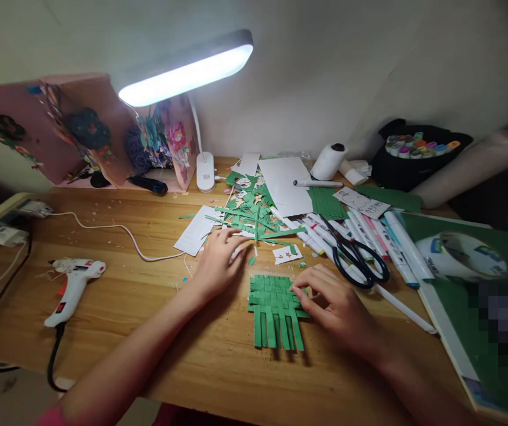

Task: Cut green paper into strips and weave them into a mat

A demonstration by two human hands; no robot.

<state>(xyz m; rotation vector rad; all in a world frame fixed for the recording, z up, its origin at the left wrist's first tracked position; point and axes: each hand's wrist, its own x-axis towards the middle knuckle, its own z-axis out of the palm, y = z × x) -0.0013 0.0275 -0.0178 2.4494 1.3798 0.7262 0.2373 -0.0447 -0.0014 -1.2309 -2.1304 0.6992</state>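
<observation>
The woven green paper mat (275, 291) lies flat on the wooden table (156, 367). It looks light and easily creased — best held by the woven border, where the right hand (334, 303) pinches, thumb against forefinger. The left hand (219, 260) curls loosely beside green scraps (258, 204) — its grip, I cannot tell.

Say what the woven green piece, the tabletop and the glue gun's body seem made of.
Woven green piece: matte paper or thin card, judging by its flat, narrow strips. Tabletop: wood or wood-look laminate, slight sheen, from its grain. Glue gun's body: probably smooth white plastic, given its moulded shape.
</observation>
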